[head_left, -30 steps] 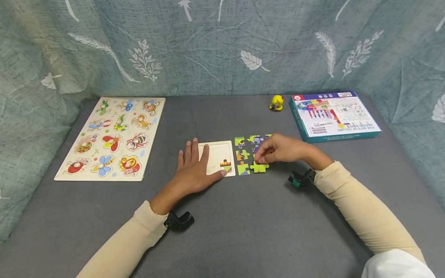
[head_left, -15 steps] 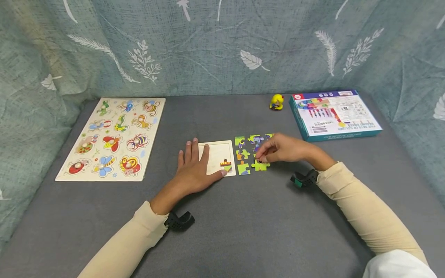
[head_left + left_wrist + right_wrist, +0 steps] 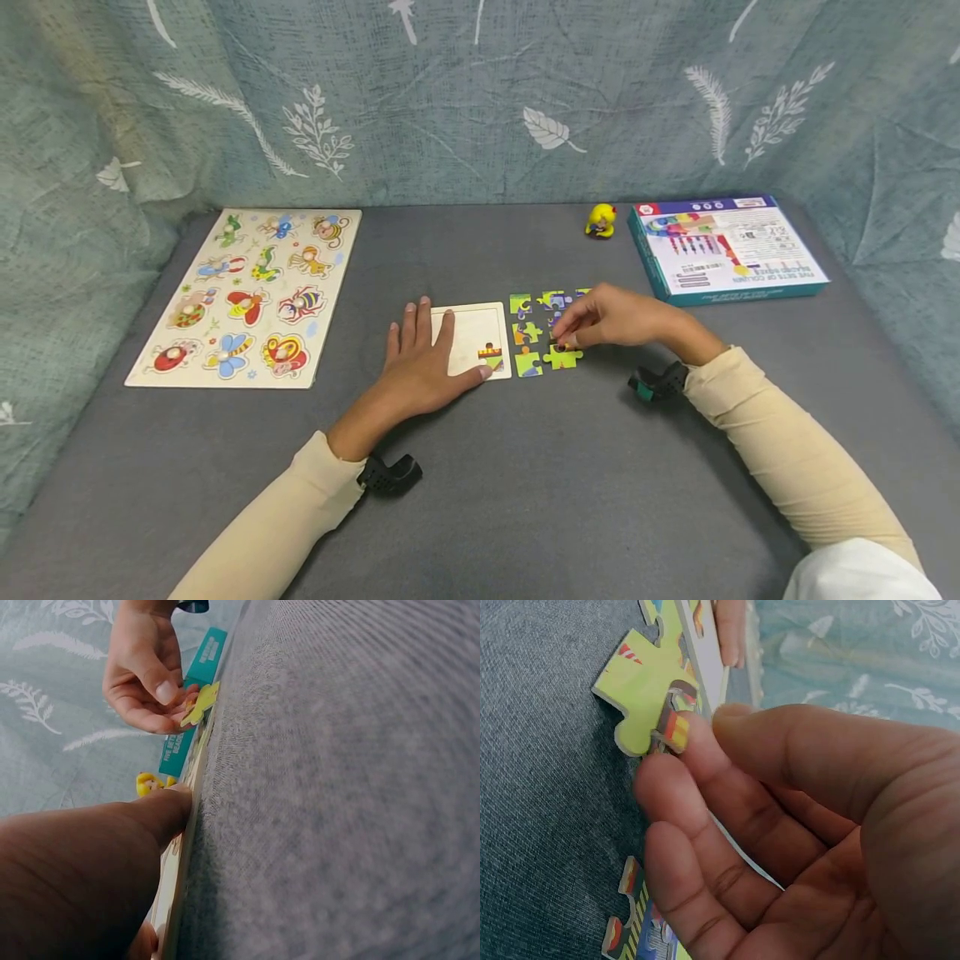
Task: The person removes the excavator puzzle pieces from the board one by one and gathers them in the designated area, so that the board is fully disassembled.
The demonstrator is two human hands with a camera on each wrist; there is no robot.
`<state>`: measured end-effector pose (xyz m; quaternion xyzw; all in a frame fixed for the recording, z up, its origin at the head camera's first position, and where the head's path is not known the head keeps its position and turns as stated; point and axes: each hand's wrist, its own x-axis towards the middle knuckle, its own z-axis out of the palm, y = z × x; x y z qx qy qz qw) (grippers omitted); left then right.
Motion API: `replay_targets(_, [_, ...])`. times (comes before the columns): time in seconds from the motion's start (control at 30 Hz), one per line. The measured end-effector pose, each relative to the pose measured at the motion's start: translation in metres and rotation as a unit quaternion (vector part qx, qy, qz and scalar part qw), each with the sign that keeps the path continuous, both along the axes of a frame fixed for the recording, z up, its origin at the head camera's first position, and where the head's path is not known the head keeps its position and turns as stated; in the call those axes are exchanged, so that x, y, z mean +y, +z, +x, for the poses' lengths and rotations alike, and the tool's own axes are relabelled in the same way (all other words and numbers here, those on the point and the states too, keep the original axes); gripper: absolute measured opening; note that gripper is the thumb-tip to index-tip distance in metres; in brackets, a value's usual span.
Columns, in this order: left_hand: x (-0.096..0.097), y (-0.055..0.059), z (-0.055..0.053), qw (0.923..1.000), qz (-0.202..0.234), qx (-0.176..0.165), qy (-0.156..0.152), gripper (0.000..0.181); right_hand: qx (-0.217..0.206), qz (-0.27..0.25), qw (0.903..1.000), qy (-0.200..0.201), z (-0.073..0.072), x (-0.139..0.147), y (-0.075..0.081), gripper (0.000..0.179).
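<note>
My left hand (image 3: pixel 420 367) lies with spread fingers on a pale wooden puzzle tray (image 3: pixel 467 325), thumb over its near edge. One fitted piece (image 3: pixel 490 358) with a red and green print sits in the tray's near right corner. Just right of the tray, my right hand (image 3: pixel 615 317) holds a lime-green jigsaw piece (image 3: pixel 641 682) at its far edge, with curled fingers and thumb. In the left wrist view, that jigsaw piece (image 3: pixel 201 703) looks tilted. Several loose jigsaw pieces (image 3: pixel 527 333) lie between the hands; others are partly hidden under the right hand.
A large peg puzzle board (image 3: pixel 258 287) with insect pictures lies at the left. A small yellow toy figure (image 3: pixel 600 221) stands at the back, left of a flat teal-edged box (image 3: pixel 727 250). A patterned curtain (image 3: pixel 450 100) hangs behind the grey table (image 3: pixel 480 517).
Both hands stay nearly in place. The whole head view shifts slightly; the green jigsaw piece stays at my right fingertips.
</note>
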<state>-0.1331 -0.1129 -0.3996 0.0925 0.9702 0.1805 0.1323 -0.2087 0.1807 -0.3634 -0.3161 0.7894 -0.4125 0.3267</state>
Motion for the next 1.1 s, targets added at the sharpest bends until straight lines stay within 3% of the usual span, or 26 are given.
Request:
replay_targets(0.23, [0.0,-0.001,-0.001,1.0,0.001,-0.001,-0.002,0.1,0.003,-0.001,0.9999,0.014,0.0,0.001,-0.001,0.021])
replay_targets(0.5, [0.001,-0.001,-0.001,1.0,0.005,-0.006,-0.001,0.101,0.002,0.01,0.9999,-0.006,0.001,0.0,0.004,0.022])
replay_targets(0.8, [0.013,0.003,-0.001,0.9984,0.032,0.013,-0.046,0.088,0.03,0.011,0.9995,-0.006,-0.003,-0.003,0.004,0.022])
replay_targets(1.1, [0.023,0.003,-0.003,0.9995,0.014,-0.01,-0.027,0.092,0.037,0.012,0.999,-0.022,-0.005,-0.013,0.007,0.024])
